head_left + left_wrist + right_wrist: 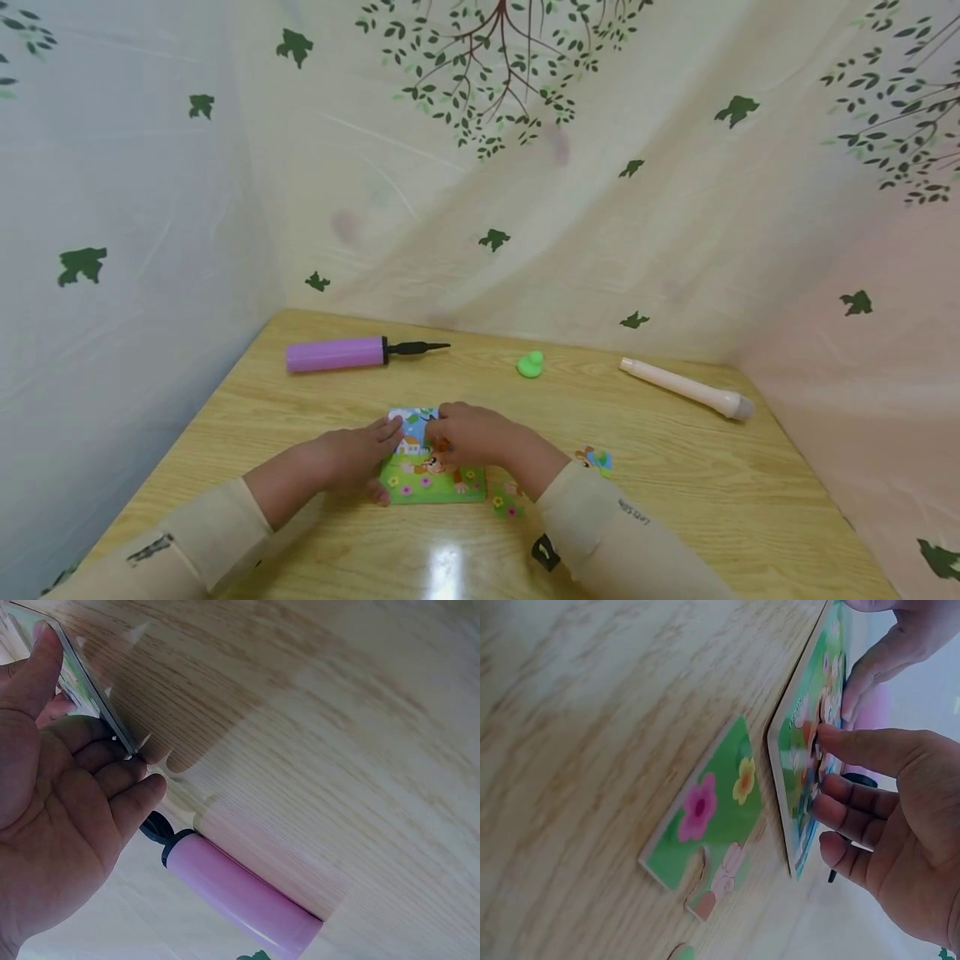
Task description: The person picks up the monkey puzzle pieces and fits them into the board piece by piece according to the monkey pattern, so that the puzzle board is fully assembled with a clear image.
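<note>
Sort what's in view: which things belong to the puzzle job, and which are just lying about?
Likely part of the job:
puzzle board
flowered puzzle piece, beside the board
second loose piece, farther right

Apparently just lying about:
purple pump
green toy duck
pale baton

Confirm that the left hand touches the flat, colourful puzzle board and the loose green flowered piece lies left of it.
Wrong side: the loose green flowered piece lies right of the flat, colourful puzzle board, as the head view shows. The left hand does touch that board.
</note>
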### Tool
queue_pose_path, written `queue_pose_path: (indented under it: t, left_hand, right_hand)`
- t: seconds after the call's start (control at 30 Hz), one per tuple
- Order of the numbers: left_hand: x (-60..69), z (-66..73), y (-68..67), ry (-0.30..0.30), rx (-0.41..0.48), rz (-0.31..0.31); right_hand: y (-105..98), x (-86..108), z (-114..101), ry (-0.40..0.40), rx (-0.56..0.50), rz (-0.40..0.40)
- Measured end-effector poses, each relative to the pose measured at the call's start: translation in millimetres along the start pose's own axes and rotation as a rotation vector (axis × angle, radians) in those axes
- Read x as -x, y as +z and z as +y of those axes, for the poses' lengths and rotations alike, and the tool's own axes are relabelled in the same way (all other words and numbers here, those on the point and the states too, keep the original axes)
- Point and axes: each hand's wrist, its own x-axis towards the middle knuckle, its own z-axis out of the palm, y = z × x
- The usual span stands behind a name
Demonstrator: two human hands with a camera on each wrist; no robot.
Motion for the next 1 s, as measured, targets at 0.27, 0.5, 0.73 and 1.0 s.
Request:
queue_pose_path:
  t: [0.27, 0.5, 0.73, 1.0]
  left_hand:
    - [0.2, 0.4, 0.1, 0.005, -0.008, 0.002]
    - [0.7, 0.9, 0.8, 0.007, -0.015, 0.006]
    - [0.6, 0.1, 0.8, 0.016, -0.023, 0.009]
    - [0.5, -1.8, 2.6, 0.016, -0.017, 0.008]
  right_hand:
    - [2.6, -3.8, -2.1, 0.024, -0.004, -0.022]
    - [-2.1, -7.2, -8.4, 0.081, -0.012, -0.055]
    - [-4.8, -11.2, -10.0, 0.149, -0.046, -0.115]
    - [-1.5, -10.6, -11.8, 0.147, -0.083, -0.069]
